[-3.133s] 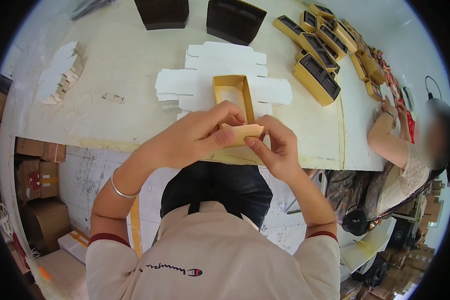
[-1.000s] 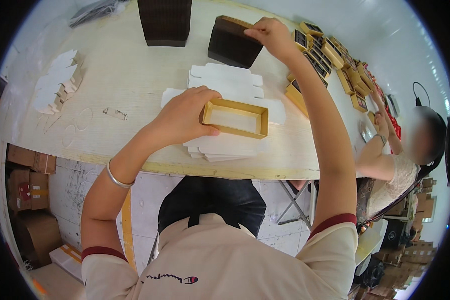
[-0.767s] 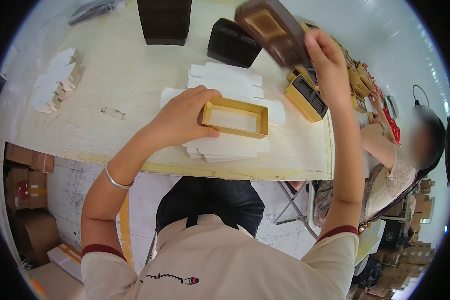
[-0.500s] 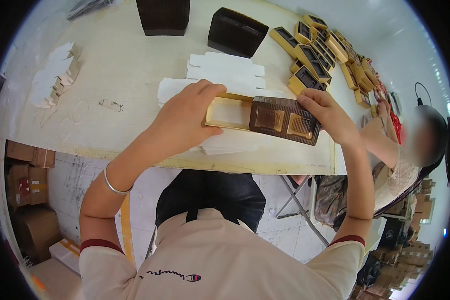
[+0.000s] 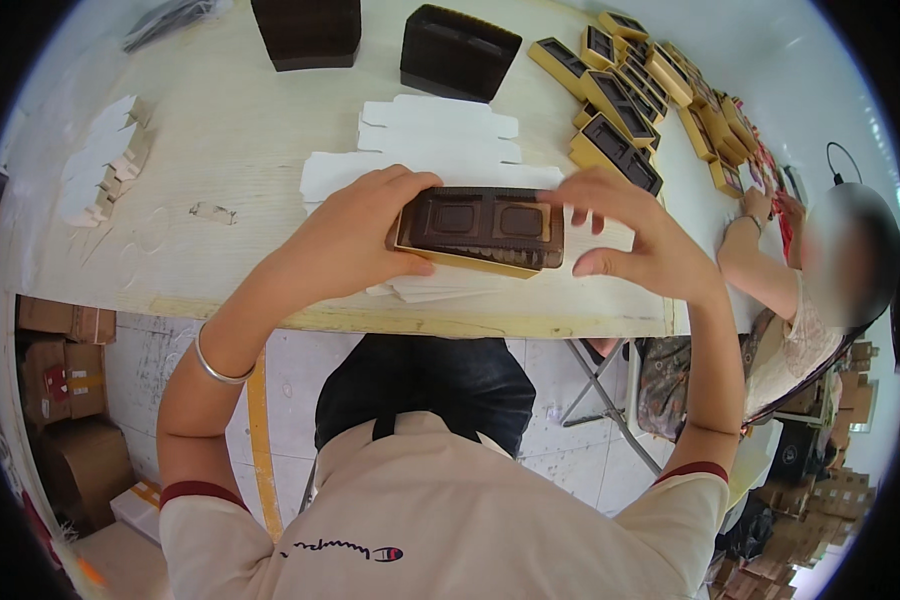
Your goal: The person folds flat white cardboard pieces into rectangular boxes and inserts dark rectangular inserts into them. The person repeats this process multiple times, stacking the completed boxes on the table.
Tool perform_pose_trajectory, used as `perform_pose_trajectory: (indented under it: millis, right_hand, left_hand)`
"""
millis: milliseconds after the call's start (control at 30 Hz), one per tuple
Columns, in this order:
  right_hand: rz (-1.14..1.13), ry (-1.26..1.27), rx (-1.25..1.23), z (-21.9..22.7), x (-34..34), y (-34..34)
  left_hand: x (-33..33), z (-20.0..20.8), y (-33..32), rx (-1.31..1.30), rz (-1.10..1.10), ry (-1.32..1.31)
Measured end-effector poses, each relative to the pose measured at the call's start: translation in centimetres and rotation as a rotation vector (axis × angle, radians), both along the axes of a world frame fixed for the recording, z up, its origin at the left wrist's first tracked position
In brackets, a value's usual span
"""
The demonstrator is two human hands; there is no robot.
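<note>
A brown plastic tray (image 5: 480,217) with two square hollows lies over a long gold box (image 5: 480,264), covering nearly all of its open top. My left hand (image 5: 355,235) grips the left end of the box, thumb on the near side and fingers at the far side. At the right end, my right hand (image 5: 630,235) has its thumb and fingers spread apart. Its fingertips reach the tray's far right corner; whether they touch it I cannot tell. Just beyond the box lie white flat card blanks (image 5: 435,135), and more white card (image 5: 440,290) shows under the near side.
Two dark stacks of plastic trays (image 5: 308,35) (image 5: 460,55) stand at the back. Gold boxes with brown trays (image 5: 615,105) are heaped at the far right. Folded white card (image 5: 105,160) lies at the left. Another person (image 5: 800,290) sits at the table's right side, hands on red material.
The tray has moved left and now sits over the gold box, whose white inside was showing. My right hand has loosened its grip on the tray and spread its fingers.
</note>
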State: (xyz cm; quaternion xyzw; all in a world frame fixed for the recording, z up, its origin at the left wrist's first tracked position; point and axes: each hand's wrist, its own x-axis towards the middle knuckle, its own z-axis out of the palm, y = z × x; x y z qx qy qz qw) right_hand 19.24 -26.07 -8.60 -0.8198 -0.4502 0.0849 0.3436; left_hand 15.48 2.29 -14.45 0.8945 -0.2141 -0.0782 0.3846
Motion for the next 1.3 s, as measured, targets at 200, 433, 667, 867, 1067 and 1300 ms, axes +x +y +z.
perform_pose_trajectory:
  millis: [200,433,667,867,1067,1300]
  right_hand:
    - [0.097,-0.421,0.016,-3.4,-1.3,1.0]
    - [0.096,-0.45,-0.025,-3.2,-1.6,2.5]
    - [-0.016,-0.332,0.022,-4.1,-2.3,2.4]
    - [0.146,-0.713,-0.052,-5.3,-1.4,2.2]
    - [0.121,-0.12,0.07,-3.5,-1.1,2.1]
    - [0.216,-0.425,-0.081,-3.4,-0.4,1.9]
  left_hand:
    - [1.1,-0.7,-0.1,0.093,-0.101,-0.121]
    - [-0.6,0.1,-2.7,0.257,-0.103,-0.415]
    - [0.3,0.6,-2.9,0.193,-0.16,-0.349]
    - [1.6,1.0,-2.7,0.134,-0.264,-0.305]
    - [2.0,2.2,-2.3,0.235,-0.323,-0.195]
    - [1.8,1.8,-2.1,0.361,-0.356,-0.285]
